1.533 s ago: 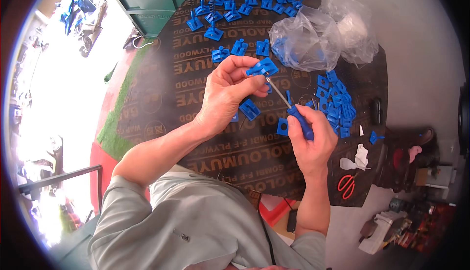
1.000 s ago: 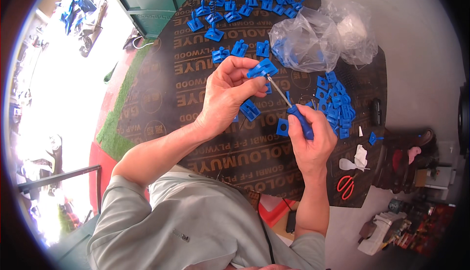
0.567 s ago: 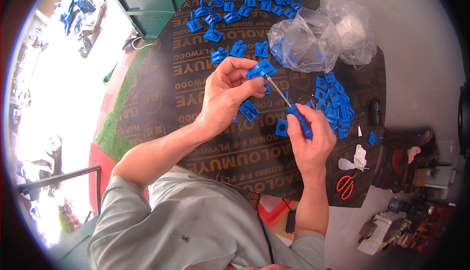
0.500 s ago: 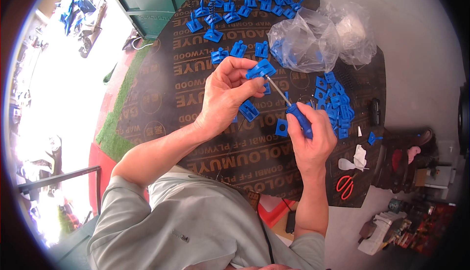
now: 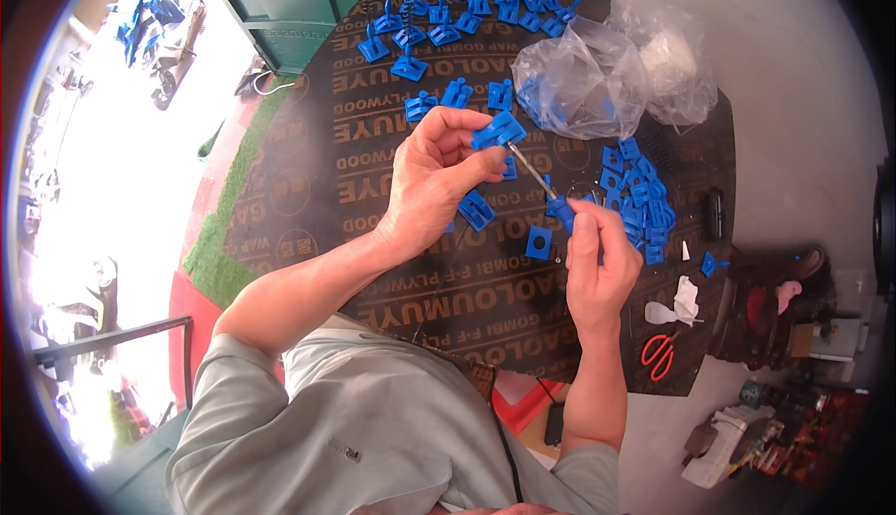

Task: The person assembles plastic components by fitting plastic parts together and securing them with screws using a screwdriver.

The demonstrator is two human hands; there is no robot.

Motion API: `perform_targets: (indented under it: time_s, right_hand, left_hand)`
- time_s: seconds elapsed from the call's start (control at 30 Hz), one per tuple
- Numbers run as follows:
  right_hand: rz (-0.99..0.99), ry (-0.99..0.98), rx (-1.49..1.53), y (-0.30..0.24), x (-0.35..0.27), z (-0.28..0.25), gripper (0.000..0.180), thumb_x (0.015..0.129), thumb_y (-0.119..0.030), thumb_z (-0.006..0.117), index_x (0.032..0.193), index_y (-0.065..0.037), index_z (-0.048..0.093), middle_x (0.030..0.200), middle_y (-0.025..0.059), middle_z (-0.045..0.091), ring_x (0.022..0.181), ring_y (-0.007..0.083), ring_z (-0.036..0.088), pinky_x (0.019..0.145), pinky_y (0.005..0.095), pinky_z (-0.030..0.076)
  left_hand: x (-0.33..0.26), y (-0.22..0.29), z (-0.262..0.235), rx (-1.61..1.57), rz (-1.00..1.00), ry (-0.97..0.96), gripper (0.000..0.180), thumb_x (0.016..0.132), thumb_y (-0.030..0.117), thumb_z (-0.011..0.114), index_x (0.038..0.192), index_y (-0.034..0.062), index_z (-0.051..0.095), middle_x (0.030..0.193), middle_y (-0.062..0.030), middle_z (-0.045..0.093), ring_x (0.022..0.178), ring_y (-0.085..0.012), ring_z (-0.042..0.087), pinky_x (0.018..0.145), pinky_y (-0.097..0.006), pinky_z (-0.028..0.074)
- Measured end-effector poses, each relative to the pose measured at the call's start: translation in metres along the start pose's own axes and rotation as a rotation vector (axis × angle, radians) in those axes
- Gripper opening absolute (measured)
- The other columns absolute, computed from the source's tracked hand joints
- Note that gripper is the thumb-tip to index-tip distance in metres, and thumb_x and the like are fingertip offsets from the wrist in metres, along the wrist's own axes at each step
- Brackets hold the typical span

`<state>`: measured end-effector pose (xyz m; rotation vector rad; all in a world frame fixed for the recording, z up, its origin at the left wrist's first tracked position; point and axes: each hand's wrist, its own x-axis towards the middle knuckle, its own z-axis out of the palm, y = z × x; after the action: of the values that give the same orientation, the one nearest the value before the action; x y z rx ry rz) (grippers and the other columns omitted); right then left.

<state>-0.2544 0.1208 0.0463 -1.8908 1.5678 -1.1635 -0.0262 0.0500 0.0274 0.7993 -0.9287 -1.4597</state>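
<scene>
My left hand (image 5: 434, 172) pinches a blue plastic part (image 5: 498, 130) above the dark printed table. In my right hand (image 5: 603, 258) is a screwdriver (image 5: 558, 207) with a blue handle. Its metal shaft slants up and left, and the tip meets the underside of the held part; the exact contact point is too small to make out. Beneath my hands lie a square blue plate with a round hole (image 5: 539, 243) and another blue part (image 5: 477, 210). Several similar blue pieces (image 5: 455, 94) rest just beyond my left hand.
Blue parts with black springs (image 5: 410, 64) crowd the far edge. A clear plastic bag (image 5: 583, 81) with blue pieces sits back right, near a pile of blue plates (image 5: 644, 193). Red-handled scissors (image 5: 656, 357), crumpled white tissue (image 5: 686, 300) and a black object (image 5: 716, 214) lie along the right edge.
The fingers of my right hand have shifted on the screwdriver handle, from wrapped around it to straighter along it. My left hand keeps the blue part in nearly the same place.
</scene>
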Motion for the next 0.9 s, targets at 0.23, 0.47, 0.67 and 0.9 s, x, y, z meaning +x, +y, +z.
perform_targets:
  time_s: [0.23, 0.47, 0.67, 0.9]
  right_hand:
    - [0.094, 0.039, 0.461, -0.006, 0.000, 0.005, 0.023, 0.105, -0.006, 0.073, 0.126, 0.000, 0.066, 0.081, 0.0009, 0.065, 0.073, 0.0066, 0.062, 0.064, 0.0238, 0.048]
    - [0.057, 0.016, 0.231, -0.002, 0.001, 0.003, 0.027, 0.104, -0.003, 0.072, 0.130, -0.001, 0.063, 0.095, 0.0031, 0.066, 0.076, 0.0062, 0.061, 0.063, 0.0233, 0.045]
    - [0.034, 0.090, 0.273, -0.003, 0.001, 0.006, 0.029, 0.098, 0.000, 0.073, 0.124, -0.002, 0.062, 0.117, 0.0054, 0.064, 0.095, 0.0124, 0.063, 0.081, 0.0270, 0.054]
    - [0.338, -0.009, 0.180, 0.006, -0.001, 0.002, 0.017, 0.106, -0.008, 0.068, 0.120, 0.001, 0.064, 0.104, 0.0081, 0.066, 0.090, 0.0154, 0.063, 0.082, 0.0313, 0.052]
  left_hand:
    - [0.002, 0.001, -0.003, 0.005, 0.005, 0.027, 0.030, 0.101, 0.002, 0.076, 0.127, 0.0024, 0.062, 0.108, -0.0078, 0.077, 0.095, -0.0146, 0.075, 0.088, -0.032, 0.063]
    - [0.004, 0.001, -0.006, -0.005, 0.000, 0.036, 0.030, 0.101, 0.003, 0.075, 0.128, 0.0025, 0.062, 0.108, -0.0083, 0.077, 0.094, -0.0157, 0.075, 0.087, -0.032, 0.062]
    - [0.002, -0.002, -0.006, -0.017, 0.036, 0.061, 0.032, 0.100, 0.004, 0.077, 0.129, 0.0023, 0.062, 0.107, -0.0098, 0.077, 0.093, -0.0171, 0.075, 0.086, -0.034, 0.063]
    - [0.006, -0.019, -0.005, -0.117, 0.037, 0.000, 0.033, 0.101, 0.004, 0.077, 0.129, 0.0025, 0.059, 0.107, -0.0071, 0.075, 0.094, -0.0148, 0.075, 0.083, -0.032, 0.063]
